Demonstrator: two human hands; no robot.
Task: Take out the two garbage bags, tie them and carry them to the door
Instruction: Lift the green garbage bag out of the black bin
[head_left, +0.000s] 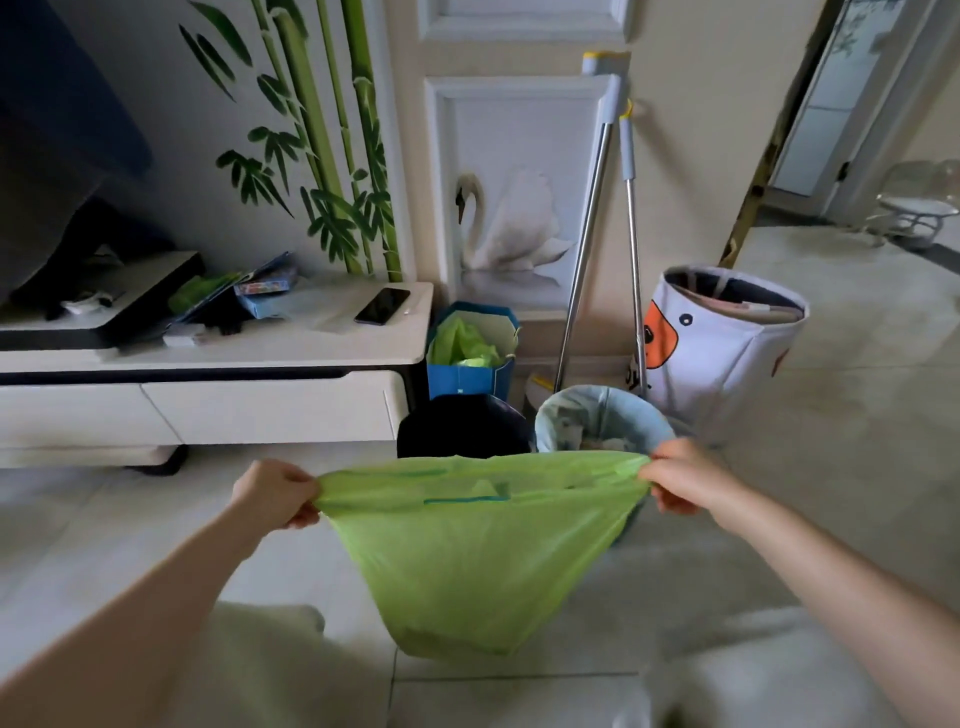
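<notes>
Left hand (275, 493): fingers curled, grips the left corner of the thin light-green plastic garbage bag (475, 551).
Right hand (680, 475): pinches the right corner.
Bag: stretched between both hands, above the tiled floor (831, 415).

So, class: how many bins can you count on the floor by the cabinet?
2. A black bin stands beside the cabinet; a bin with a pale blue liner stands to its right. The green bag hides their lower parts, and may hide more.

Thin translucent plastic green bag (478, 551), glossy floor tiles (831, 415), shiny metal mop poles (584, 249)
</notes>
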